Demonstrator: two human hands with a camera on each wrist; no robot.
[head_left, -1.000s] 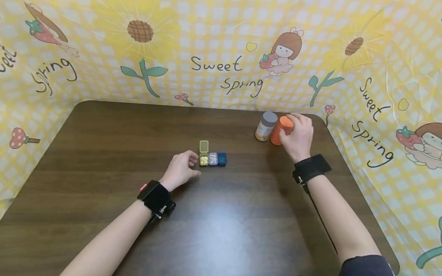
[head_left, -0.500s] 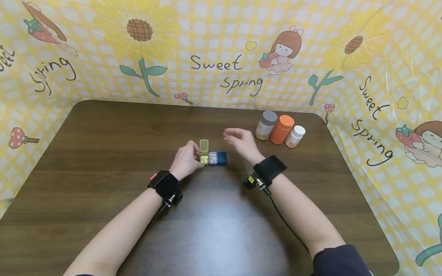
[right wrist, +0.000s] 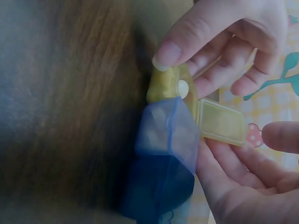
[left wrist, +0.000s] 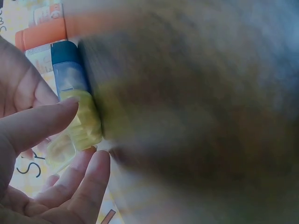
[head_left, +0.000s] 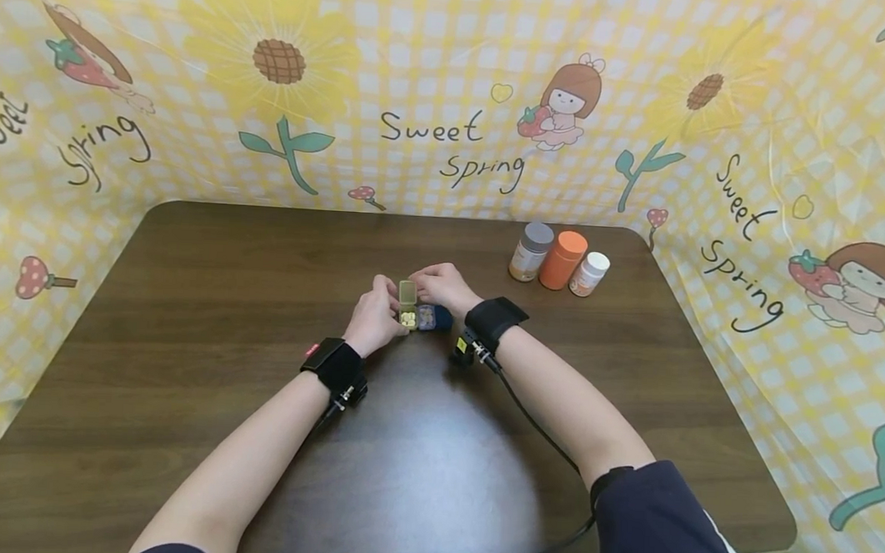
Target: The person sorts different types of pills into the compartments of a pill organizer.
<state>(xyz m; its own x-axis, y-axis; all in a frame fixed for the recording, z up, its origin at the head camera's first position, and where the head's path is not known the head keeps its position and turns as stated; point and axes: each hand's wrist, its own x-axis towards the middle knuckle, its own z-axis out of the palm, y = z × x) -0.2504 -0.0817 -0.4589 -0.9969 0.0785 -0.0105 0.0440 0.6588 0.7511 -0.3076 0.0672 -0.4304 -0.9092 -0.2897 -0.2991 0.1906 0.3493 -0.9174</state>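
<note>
A small pill box (head_left: 427, 317) sits on the table with a yellow, a pale blue and a dark blue compartment in a row. The yellow compartment's lid (right wrist: 222, 122) stands open, and pale pills (head_left: 408, 319) show inside. My left hand (head_left: 373, 316) holds the yellow end between thumb and fingers. From the far right side my right hand (head_left: 445, 287) reaches over the blue compartments. In the right wrist view its fingers extend behind the raised lid, close to or touching it, with the thumb apart. The other two compartments look covered.
At the back right of the table (head_left: 244, 333) stand a grey-capped bottle (head_left: 531, 252), an orange bottle (head_left: 563, 260) and a small white-capped bottle (head_left: 589, 274). A patterned yellow cloth (head_left: 422, 83) hangs behind. A cable (head_left: 533, 411) trails from the right wrist.
My right hand has left the bottles at the back right and moved left to the pill box. My left hand has closed in on the yellow end.
</note>
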